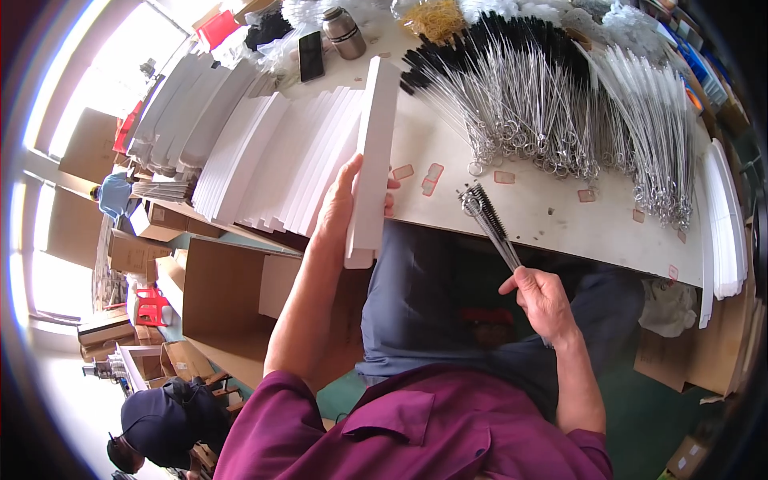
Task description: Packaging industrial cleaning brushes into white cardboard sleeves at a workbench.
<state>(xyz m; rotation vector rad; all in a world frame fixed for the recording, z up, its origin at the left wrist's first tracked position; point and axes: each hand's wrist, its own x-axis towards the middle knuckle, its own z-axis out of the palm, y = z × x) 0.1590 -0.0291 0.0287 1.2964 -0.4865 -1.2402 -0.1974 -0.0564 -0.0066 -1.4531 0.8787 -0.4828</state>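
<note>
My left hand (pixel 340 200) is wrapped round a long, narrow white box (pixel 374 152), held tilted at the table's front edge. A small flap sticks out at the box's near end. In my right hand (pixel 544 300), closed in front of the table over my lap, is a bundle of thin wire brushes (pixel 494 226). Dark bristles show along the bundle, and its far end points toward the tabletop. Beyond it lies a big pile of similar wire brushes (pixel 512 96) with black bristles and ring ends. Beside that pile are brushes with pale bristles (pixel 648 128).
Rows of white boxes (pixel 296 160) lie on the table (pixel 448 204) at the left. A phone (pixel 310 56) and a metal flask (pixel 344 34) stand behind. An open carton (pixel 228 296) is below left. Another person (pixel 172 420) is at the lower left.
</note>
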